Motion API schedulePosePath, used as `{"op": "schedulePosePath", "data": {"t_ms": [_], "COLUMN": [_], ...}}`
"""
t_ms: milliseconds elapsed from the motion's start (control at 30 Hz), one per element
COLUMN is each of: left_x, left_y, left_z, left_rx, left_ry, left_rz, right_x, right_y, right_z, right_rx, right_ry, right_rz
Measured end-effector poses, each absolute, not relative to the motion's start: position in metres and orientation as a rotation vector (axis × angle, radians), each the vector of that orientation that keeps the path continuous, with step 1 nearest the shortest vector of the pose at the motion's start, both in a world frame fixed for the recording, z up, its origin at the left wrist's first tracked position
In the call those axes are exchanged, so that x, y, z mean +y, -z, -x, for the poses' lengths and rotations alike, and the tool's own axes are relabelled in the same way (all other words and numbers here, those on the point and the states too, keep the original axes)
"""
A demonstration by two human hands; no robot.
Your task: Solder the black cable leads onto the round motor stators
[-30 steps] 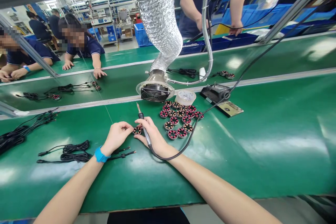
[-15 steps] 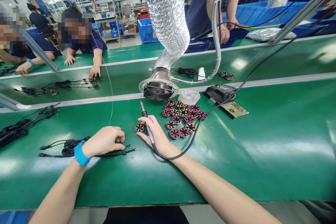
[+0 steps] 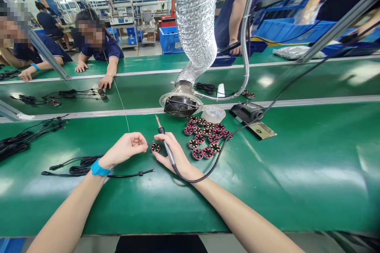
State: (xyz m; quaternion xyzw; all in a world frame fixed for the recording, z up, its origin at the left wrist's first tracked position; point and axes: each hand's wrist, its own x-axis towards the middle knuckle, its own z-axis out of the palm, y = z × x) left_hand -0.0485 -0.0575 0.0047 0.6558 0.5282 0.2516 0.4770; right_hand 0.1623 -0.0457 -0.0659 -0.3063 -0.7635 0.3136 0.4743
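We pinch a freshly lifted black cable (image 3: 150, 144) in our left hand (image 3: 126, 149), so its end sits beside the round copper-and-black coil (image 3: 155, 148) at our half-curled right hand (image 3: 179, 157), which grips a grey-black soldering iron (image 3: 169, 149).

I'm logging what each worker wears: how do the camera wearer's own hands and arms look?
The left hand and the right hand are both ungloved. A wide, bright blue band circles the left wrist; none shows on the right. No sleeves are visible, and I can't make out any markings.
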Motion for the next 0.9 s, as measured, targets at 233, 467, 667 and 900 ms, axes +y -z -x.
{"op": "schedulePosePath", "data": {"t_ms": [233,467,667,900], "left_x": [-0.063,-0.064,-0.066,-0.077], "left_y": [-0.001,0.004,0.009,0.008], "left_z": [0.035,0.028,0.023,0.015], "left_rx": [1.262,1.302,1.397,1.518], "left_ry": [-0.664,-0.772,-0.800,-0.699], "left_rz": [-1.531,-1.615,-1.629,-1.928], "right_x": [-0.052,-0.057,-0.064,-0.076], "right_y": [0.051,0.059,0.047,0.035], "right_z": [-0.156,-0.151,-0.151,-0.151], "right_rx": [-1.647,-1.519,-1.633,-1.801], "right_ry": [-0.803,-0.907,-0.715,-0.491], "right_rz": [0.740,0.804,0.834,0.679]}}
